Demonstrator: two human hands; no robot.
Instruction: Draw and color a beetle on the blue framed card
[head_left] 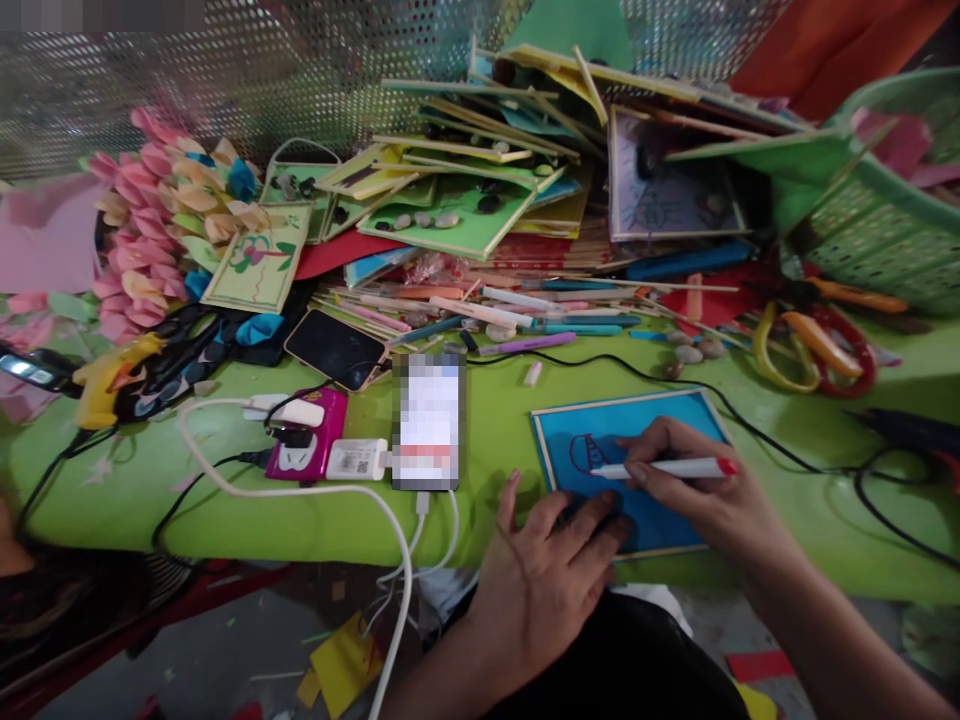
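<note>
My right hand (pixel 701 490) grips a white marker with a red cap (pixel 667 467), its tip at a dark red outline drawn on a blue card with a light frame (pixel 585 430). The card lies on the green table near its front edge. My left hand (pixel 544 575) lies flat with fingers spread on the card's lower left corner, holding nothing.
A phone (pixel 428 420) on a charging cable lies left of the card, beside a pink power strip (pixel 307 448) and a dark phone (pixel 335 348). Pens, a heap of framed cards (pixel 465 200), paper flowers (pixel 161 225), scissors (pixel 817 345), a yellow glue gun (pixel 105 378) and a green basket (pixel 892 220) crowd the back.
</note>
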